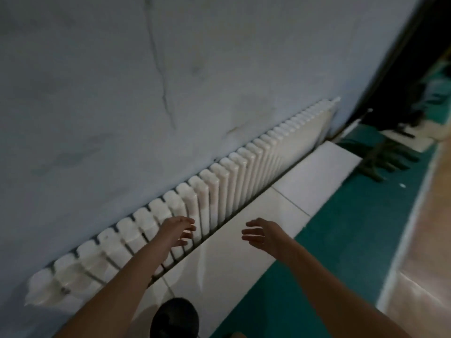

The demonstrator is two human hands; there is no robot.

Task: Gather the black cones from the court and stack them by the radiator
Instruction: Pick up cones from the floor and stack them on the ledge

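along the wall at the left the white radiator (219, 181) is seen running from eight o'clock up towards two o'clock. the left hand (177, 230) is held in front of its ribs with the fingers loosely spread and nothing gripped; whether the ribs are touched cannot be told. at about six o'clock from that hand, well apart from it and beside the forearm, a dark rounded shape is seen on the pale tiled ledge (305, 181) by the radiator's foot; it is judged to be the black cones (174, 318) viewed from above, though it is blurred and the number cannot be told. such cones are expected to be light, thin-walled and slightly flexible, smooth but not fragile, and are best taken by the tip or upper wall so that one nests over another. the right hand (263, 234) is held over the ledge, fingers spread and relaxed, with nothing held; the cones lie at about seven o'clock from it, well apart. further right a green floor strip (341, 228) and the wooden court (434, 215) are seen.
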